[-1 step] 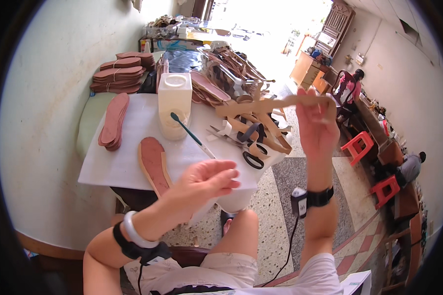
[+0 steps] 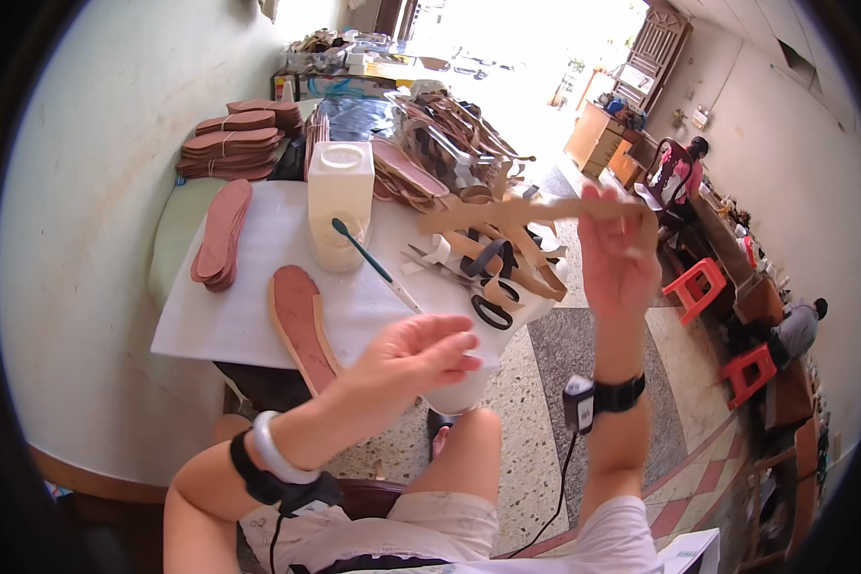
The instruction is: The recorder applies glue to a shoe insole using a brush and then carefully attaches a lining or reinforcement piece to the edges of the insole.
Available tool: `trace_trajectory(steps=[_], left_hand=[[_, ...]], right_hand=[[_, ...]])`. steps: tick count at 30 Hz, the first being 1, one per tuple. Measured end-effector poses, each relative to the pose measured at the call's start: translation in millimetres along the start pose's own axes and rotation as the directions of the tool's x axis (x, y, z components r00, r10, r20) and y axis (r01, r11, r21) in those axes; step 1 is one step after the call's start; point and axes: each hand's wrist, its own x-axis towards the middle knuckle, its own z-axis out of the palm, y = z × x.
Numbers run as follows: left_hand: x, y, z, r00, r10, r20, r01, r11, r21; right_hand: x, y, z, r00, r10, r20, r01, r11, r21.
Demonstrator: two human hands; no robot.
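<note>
A long tan strip (image 2: 507, 214) is held up by my right hand (image 2: 620, 253), raised at the right beyond the table edge. The strip stretches left over the cut scraps, and its other end bends down beside my fingers. My left hand (image 2: 416, 356) is low at the table's front edge, fingers loosely bent and apart, with nothing seen in it. Just left of it lies a pink insole (image 2: 297, 311) with a tan border. Scissors (image 2: 493, 311) with black handles lie among tan, black and white strips (image 2: 521, 253). A dark green brush (image 2: 368, 258) leans from a whitish plastic container (image 2: 342, 191).
A stack of pink insoles (image 2: 222, 234) lies on the white table cover (image 2: 201, 320); bundled insoles (image 2: 228, 153) are behind it. Strips in clear plastic (image 2: 459, 134) fill the back right. Red stools (image 2: 695, 287) and two people are at the far right.
My left hand has shifted slightly to the right. My right hand and the tan strip have dipped a little.
</note>
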Motion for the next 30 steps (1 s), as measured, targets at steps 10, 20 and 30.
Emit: trace_trajectory(steps=[10, 20, 30], left_hand=[[38.7, -50.7, 30.0, 0.991, -0.126, 0.044, 0.133, 0.901, -0.413], [18.4, -74.2, 26.3, 0.983, -0.174, 0.065, 0.183, 0.967, -0.180], [-32.4, -104.6, 11.0, 0.960, -0.263, 0.100, 0.262, 0.965, 0.022]], right_hand=[[-121.0, 15.7, 45.3, 0.882, 0.467, 0.063, -0.403, 0.817, -0.412], [-118.3, 27.3, 20.1, 0.687, 0.424, -0.590, -0.726, 0.441, -0.529], [-124.2, 67.3, 42.5, 0.690, 0.399, -0.604, -0.600, 0.783, -0.167]])
